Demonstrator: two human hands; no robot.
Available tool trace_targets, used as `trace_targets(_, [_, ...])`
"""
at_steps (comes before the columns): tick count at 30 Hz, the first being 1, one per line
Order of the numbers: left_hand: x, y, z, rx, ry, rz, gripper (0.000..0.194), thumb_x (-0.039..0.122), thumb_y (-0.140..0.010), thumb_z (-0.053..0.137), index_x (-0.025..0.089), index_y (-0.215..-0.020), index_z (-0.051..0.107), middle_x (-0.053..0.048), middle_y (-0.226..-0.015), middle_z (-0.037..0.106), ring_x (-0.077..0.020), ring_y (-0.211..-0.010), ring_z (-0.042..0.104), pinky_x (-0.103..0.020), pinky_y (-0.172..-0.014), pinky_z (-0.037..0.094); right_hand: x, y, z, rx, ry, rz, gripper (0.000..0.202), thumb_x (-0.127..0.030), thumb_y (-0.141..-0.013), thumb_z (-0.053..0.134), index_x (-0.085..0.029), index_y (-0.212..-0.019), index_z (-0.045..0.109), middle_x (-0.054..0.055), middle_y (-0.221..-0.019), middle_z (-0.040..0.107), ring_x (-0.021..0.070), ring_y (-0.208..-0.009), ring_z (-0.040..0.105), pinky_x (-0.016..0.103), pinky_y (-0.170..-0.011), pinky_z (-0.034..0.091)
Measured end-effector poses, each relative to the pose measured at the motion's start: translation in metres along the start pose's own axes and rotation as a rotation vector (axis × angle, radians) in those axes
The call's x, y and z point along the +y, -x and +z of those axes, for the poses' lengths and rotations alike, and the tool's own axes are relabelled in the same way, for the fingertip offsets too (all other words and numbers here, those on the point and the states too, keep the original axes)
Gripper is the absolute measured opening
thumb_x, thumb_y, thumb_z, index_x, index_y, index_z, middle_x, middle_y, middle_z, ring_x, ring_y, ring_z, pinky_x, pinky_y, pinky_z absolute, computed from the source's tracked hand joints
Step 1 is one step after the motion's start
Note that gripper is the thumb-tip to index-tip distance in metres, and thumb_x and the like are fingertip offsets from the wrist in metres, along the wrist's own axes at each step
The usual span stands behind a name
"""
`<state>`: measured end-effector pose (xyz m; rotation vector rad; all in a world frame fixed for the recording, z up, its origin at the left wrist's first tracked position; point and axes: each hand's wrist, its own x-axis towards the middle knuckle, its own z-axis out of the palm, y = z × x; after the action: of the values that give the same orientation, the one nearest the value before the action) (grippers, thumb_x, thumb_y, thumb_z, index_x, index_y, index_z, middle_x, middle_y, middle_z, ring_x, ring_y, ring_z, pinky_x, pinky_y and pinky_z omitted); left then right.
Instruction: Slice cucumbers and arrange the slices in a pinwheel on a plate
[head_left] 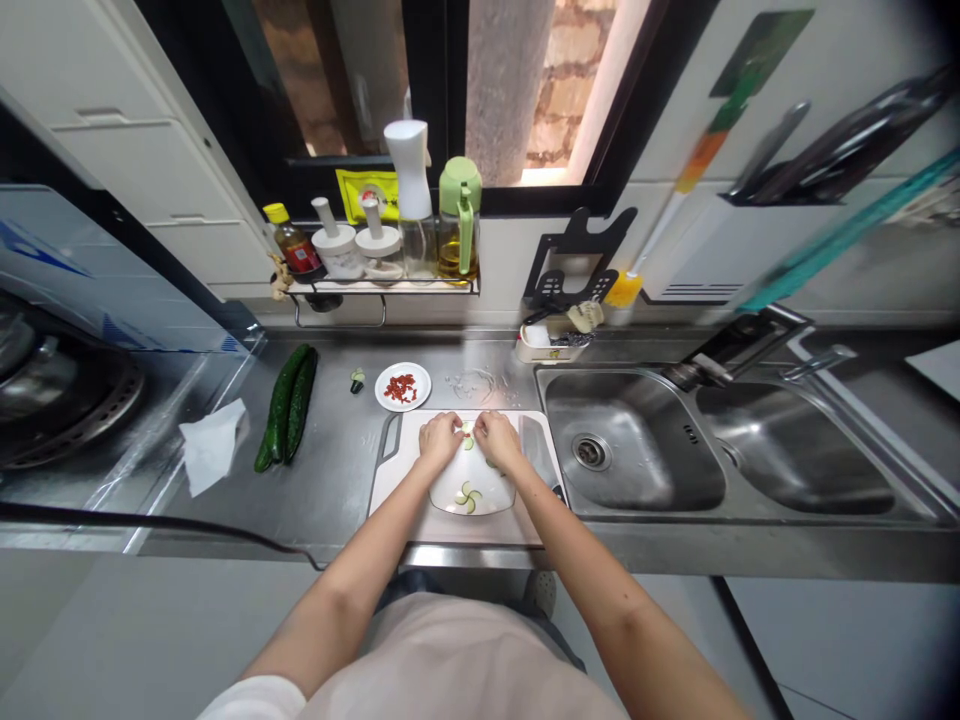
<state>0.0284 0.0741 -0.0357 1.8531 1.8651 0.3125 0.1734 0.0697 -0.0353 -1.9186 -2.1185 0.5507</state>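
Left hand: the left hand rests on the far part of the white plastic cutting board, fingers curled in narrow toward a thin pale green cucumber slice.
Right hand: the right hand mirrors it just beside, fingertips also pinched at that slice; whether both actually grip it or only touch it I cannot tell.
Slice location: between the two hands, at the far rim of the small white round plate that sits on the board.
Handling, judged: the slice looks light, wet and bendable, likely slippery and easy to tear; a gentle fingertip hold at its edges seems the safest grip.
Plate contents: a little pinwheel of green-edged cucumber slices lies near its front; the rest of the plate is bare.
Small red dish: a white saucer behind the board holds chopped red chilli pieces.
Whole vegetables: two long dark green cucumbers lie side by side on the steel table, well to the left, near a crumpled white paper towel.
Cut end: a small green cucumber stub stands just left of the saucer.
Knife: a wide-bladed cleaver lies on the board's right edge.
Sink: the double steel sink to the right looks free of dishes.
Shelf: a wall rack carries a brown sauce bottle, two white jars, a white-topped sprayer and a green-capped oil bottle holding yellow oil.
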Motion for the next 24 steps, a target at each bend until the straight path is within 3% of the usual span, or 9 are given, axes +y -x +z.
trace_targets(5, [-0.011, 0.008, -0.010, 0.075, 0.125, -0.065, 0.014, 0.027, -0.079, 0.059, 0.024, -0.092, 0.065, -0.001, -0.090, 0.067, -0.0162, -0.087, 0.060, -0.025, -0.075, 0.040, 0.007, 0.010, -0.013, 0.131, -0.114, 0.000, 0.011, -0.023, -0.085, 0.050, -0.019, -0.084, 0.061, 0.003, -0.090, 0.061, 0.0159, -0.087, 0.052, 0.025, -0.076, 0.036])
trace_targets(11, [-0.039, 0.023, -0.011, 0.191, 0.296, -0.126, 0.015, 0.031, -0.079, 0.059, 0.023, -0.089, 0.065, 0.001, -0.080, 0.065, -0.0138, -0.077, 0.060, -0.023, -0.070, 0.042, 0.014, 0.038, -0.025, 0.251, -0.289, -0.014, 0.013, -0.025, -0.082, 0.050, -0.019, -0.073, 0.057, 0.003, -0.080, 0.060, 0.0162, -0.082, 0.053, 0.026, -0.077, 0.038])
trace_targets(16, [-0.056, 0.036, -0.009, 0.229, 0.378, -0.155, 0.018, 0.033, -0.077, 0.060, 0.021, -0.089, 0.065, 0.001, -0.076, 0.064, -0.0134, -0.071, 0.060, -0.023, -0.068, 0.042, 0.011, 0.068, -0.020, 0.255, -0.375, 0.007, 0.013, -0.027, -0.081, 0.050, -0.019, -0.072, 0.057, 0.003, -0.077, 0.060, 0.0170, -0.078, 0.054, 0.028, -0.075, 0.040])
trace_targets(24, [-0.066, 0.041, -0.013, 0.209, 0.380, -0.187, 0.020, 0.033, -0.078, 0.058, 0.021, -0.091, 0.065, 0.000, -0.078, 0.065, -0.0137, -0.072, 0.061, -0.023, -0.068, 0.044, -0.007, 0.105, 0.000, 0.188, -0.405, -0.022, 0.013, -0.025, -0.082, 0.048, -0.021, -0.072, 0.055, 0.003, -0.078, 0.060, 0.0180, -0.081, 0.054, 0.028, -0.074, 0.040])
